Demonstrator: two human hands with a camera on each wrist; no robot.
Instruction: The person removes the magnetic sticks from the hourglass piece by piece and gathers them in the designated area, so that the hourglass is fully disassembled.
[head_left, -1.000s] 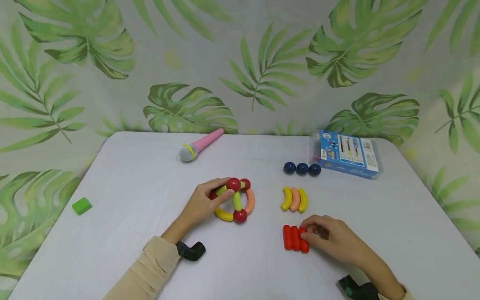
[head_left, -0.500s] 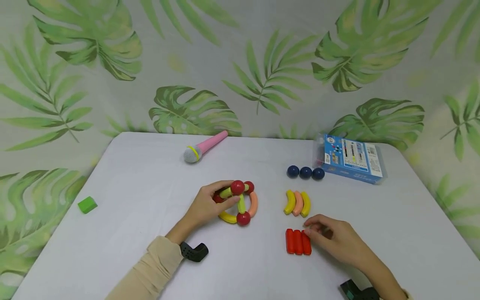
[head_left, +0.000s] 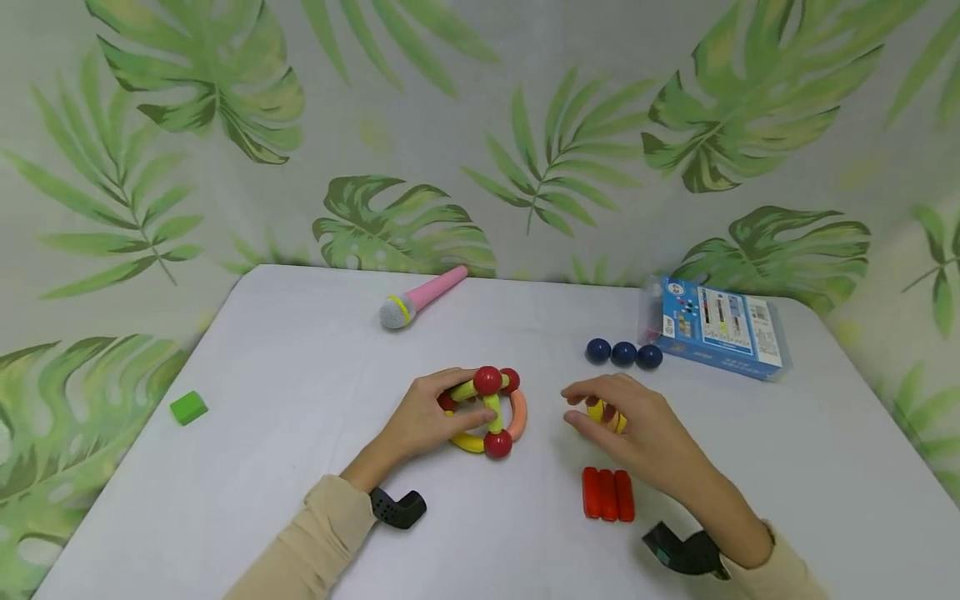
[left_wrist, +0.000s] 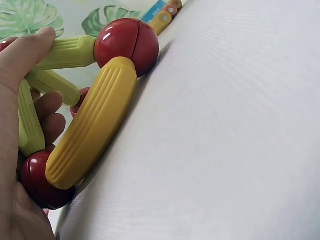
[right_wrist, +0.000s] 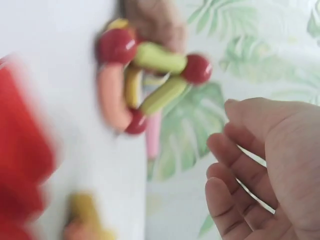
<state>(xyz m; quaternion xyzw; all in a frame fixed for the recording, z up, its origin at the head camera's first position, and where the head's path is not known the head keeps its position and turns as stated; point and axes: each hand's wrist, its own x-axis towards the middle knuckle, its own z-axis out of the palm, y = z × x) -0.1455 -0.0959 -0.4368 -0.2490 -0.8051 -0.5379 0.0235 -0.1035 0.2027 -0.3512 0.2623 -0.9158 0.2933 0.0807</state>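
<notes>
A magnetic stick-and-ball frame (head_left: pixel 493 410) stands on the white table, with red balls, lime straight sticks and curved yellow and orange sticks in it. My left hand (head_left: pixel 427 417) grips it from the left, thumb and fingers around its lime sticks. In the left wrist view, a curved yellow stick (left_wrist: pixel 95 125) runs along the table between two red balls. My right hand (head_left: pixel 641 425) hovers right of the frame, fingers loosely bent and apart, holding nothing. Beneath it, curved sticks (head_left: pixel 621 422) are mostly hidden. Three red sticks (head_left: pixel 608 495) lie side by side nearer me.
Three dark blue balls (head_left: pixel 623 354) sit in a row behind my right hand. A blue box in clear plastic (head_left: pixel 712 325) lies at the back right. The pink toy microphone (head_left: pixel 435 289) is at the back, and a green block (head_left: pixel 188 407) at the far left.
My right hand has left the red sticks and moved up and left, over the curved sticks. My left hand keeps its grip on the frame. The head view has shifted slightly.
</notes>
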